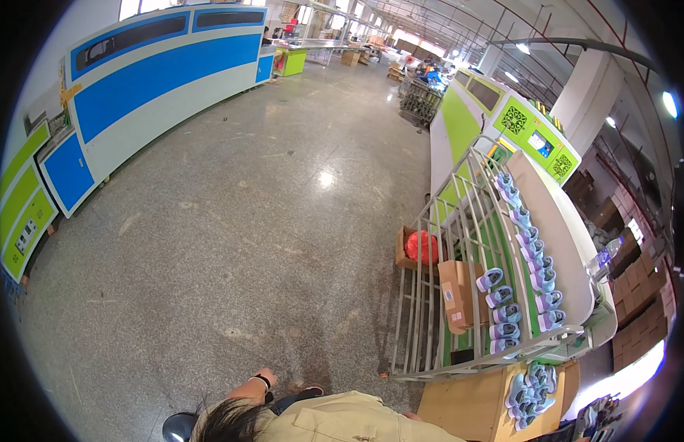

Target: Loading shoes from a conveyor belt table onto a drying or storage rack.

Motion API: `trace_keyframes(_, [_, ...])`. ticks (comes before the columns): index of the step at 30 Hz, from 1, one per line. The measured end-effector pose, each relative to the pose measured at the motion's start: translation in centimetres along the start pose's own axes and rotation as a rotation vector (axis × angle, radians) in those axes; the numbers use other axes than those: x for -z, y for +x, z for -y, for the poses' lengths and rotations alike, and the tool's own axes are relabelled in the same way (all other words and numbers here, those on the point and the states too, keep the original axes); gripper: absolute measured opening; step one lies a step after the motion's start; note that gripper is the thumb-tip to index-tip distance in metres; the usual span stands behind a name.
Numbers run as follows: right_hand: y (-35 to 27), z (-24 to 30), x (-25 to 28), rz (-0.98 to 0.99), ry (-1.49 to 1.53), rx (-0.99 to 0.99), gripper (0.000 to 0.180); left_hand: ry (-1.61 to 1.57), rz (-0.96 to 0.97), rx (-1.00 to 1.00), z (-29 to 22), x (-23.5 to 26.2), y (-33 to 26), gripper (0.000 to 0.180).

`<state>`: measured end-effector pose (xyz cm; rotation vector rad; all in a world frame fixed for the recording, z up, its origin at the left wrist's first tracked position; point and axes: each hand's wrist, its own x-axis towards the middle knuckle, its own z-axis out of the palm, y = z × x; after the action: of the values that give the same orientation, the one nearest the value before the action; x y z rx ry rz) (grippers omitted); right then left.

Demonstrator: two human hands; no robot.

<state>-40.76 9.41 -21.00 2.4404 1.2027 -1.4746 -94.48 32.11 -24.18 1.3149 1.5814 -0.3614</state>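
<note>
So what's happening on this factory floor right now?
Nobody is handling anything at this moment. Small blue and lilac shoes sit in rows on a green conveyor behind a grey metal rack, and more are heaped on a wooden table. A person in a beige top crouches at the lower edge; the wearer's own hands are out of view.

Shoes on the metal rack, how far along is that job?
Looks done: two rows of blue-and-lilac shoes are lined up on the metal rack. In hand: nothing; the wearer's own hands are out of view, and a person in a beige top is just ahead. Probably left: a loose pile of the same shoes lies on the wooden table by the rack's near end.
</note>
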Motion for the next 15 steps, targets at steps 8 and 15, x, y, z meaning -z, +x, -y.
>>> trace_keyframes(8, [0.0, -0.2, 0.1, 0.000, -0.005, 0.025, 0.047, 0.042, -0.023, 0.021, -0.9, 0.4, -0.4, 0.044])
trace_keyframes(15, [-1.5, 1.1, 0.2, -0.048, 0.010, 0.009, 0.044, -0.016, -0.018, 0.037, -0.8, 0.1, -0.4, 0.044])
